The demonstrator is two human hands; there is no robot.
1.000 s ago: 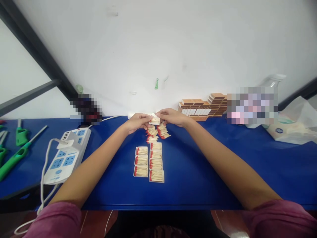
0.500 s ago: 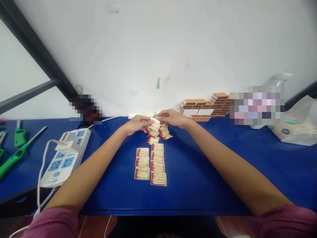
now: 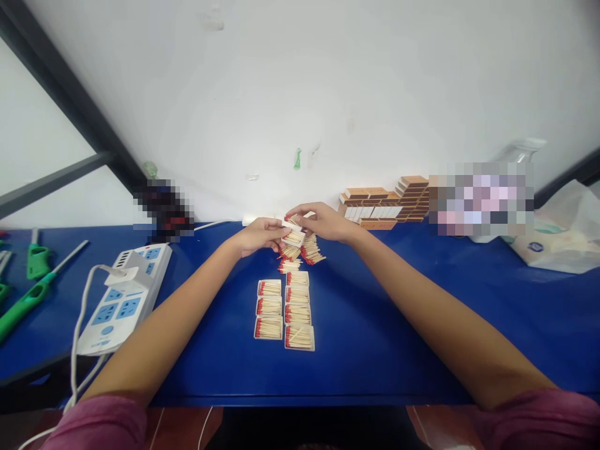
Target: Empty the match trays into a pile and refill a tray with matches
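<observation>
My left hand (image 3: pixel 260 237) is closed on a white matchbox tray (image 3: pixel 294 237) that holds some matches and is tilted above the table. Just over that tray, my right hand (image 3: pixel 323 221) pinches a few red-tipped matches (image 3: pixel 292 219). Beneath both hands lies a loose pile of matches (image 3: pixel 312 251) with red heads, partly hidden by the tray and fingers. Nearer to me, several filled matchbox trays (image 3: pixel 298 314) stand in two columns, their match heads mostly pointing left.
Stacked matchboxes (image 3: pixel 375 212) lean by the wall at the back right. On the left lie a white power strip (image 3: pixel 124 300) with a cord and green long-necked lighters (image 3: pixel 37 290). A tissue pack (image 3: pixel 553 240) sits at the far right of the blue table (image 3: pixel 375 350).
My right hand has lifted slightly and moved left, bringing matches over the tray. The tray in my left hand has shifted a little to the right.
</observation>
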